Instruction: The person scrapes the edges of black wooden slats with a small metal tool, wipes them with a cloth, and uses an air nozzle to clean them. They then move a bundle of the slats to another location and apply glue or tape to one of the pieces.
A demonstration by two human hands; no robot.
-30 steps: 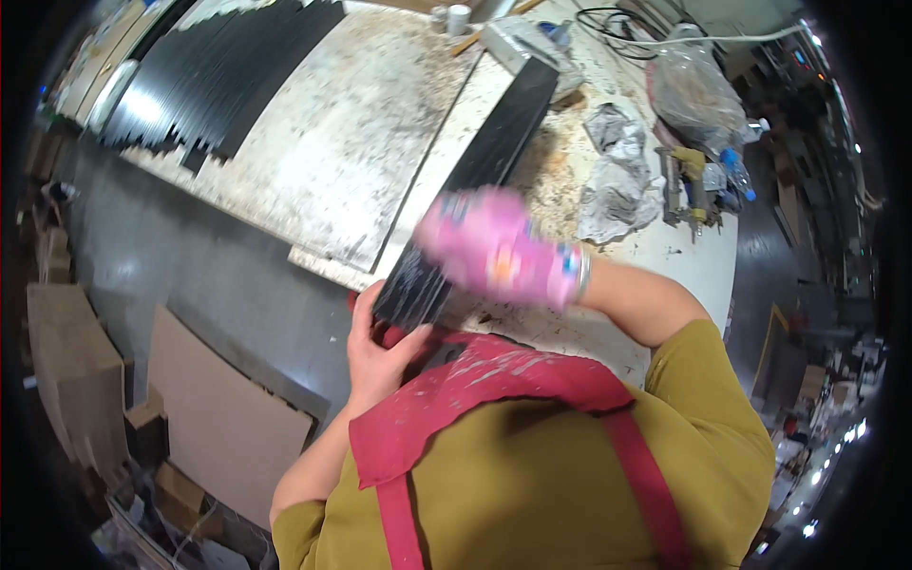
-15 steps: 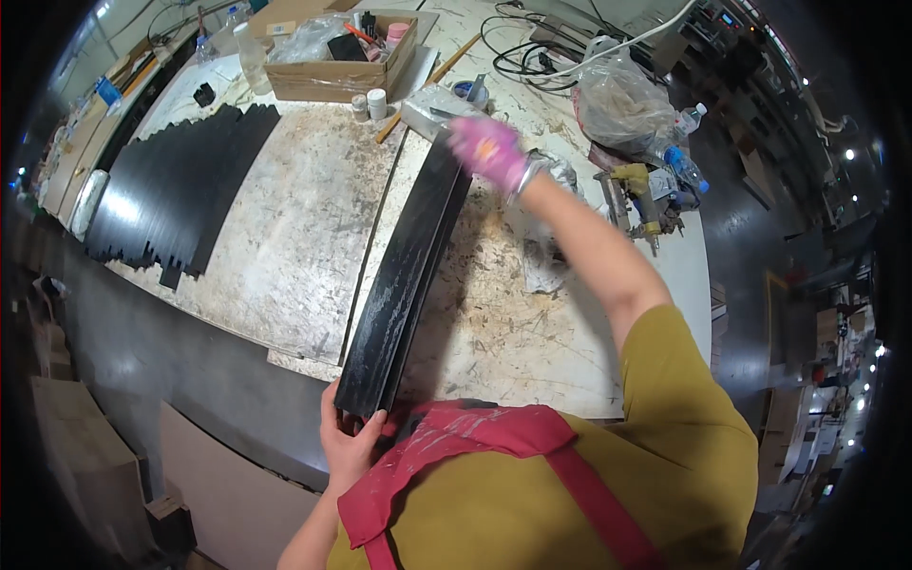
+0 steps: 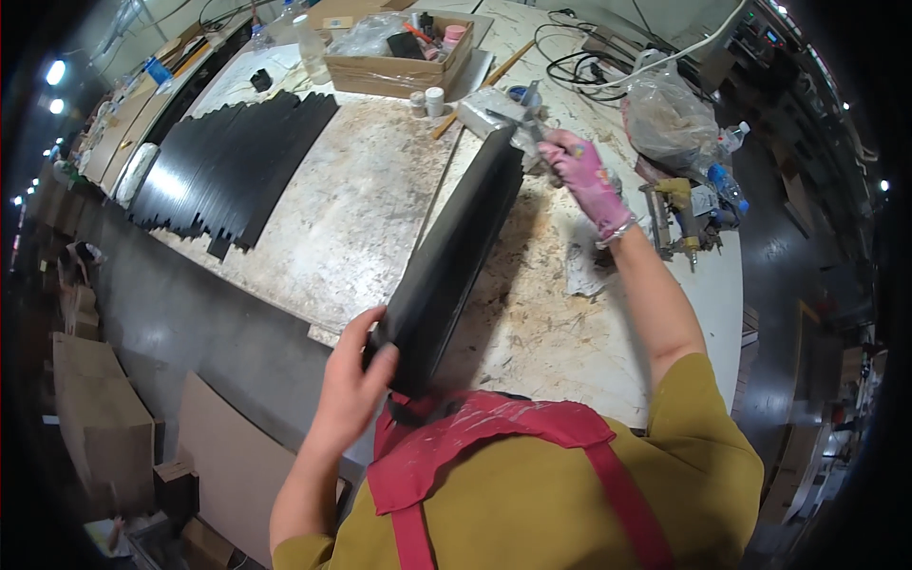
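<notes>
Black and glossy along its side, a long bundle (image 3: 446,271) slants through the middle of the frame, its near end by the person's waist and its far end, stepped and uneven, reaching up to the right over the counter (image 3: 532,332). The bare left hand (image 3: 359,375) is closed around the near end, thumb on top and fingers along the left edge. The right hand (image 3: 584,176), in a pink glove, is curled around a slim grey tool (image 3: 530,126) just beside the far end; from here I can't tell what kind it is.

That white surface has seen plenty of use: brown stains and dark scratches right of the bundle, and a black-speckled board (image 3: 356,185) on its left. At upper left lies a broad row of black strips (image 3: 233,166), ragged at both ends. Behind it, toward the top, stand a clear bottle (image 3: 312,52) and a cardboard box (image 3: 394,76) filled with odds and ends, two small white jars (image 3: 434,101) in front of it. A wooden stick (image 3: 508,66) lies to their right. Upper right of the frame, black cables (image 3: 579,66) coil near a bulging plastic bag (image 3: 670,114), with a yellow-headed power tool (image 3: 676,195) below.

Beyond the counter's left edge the grey floor (image 3: 199,294) shines a little; cartons (image 3: 100,418) and a brown panel (image 3: 233,446) fill the lower left. Lamps (image 3: 57,71) glow in the dim room at either side.
</notes>
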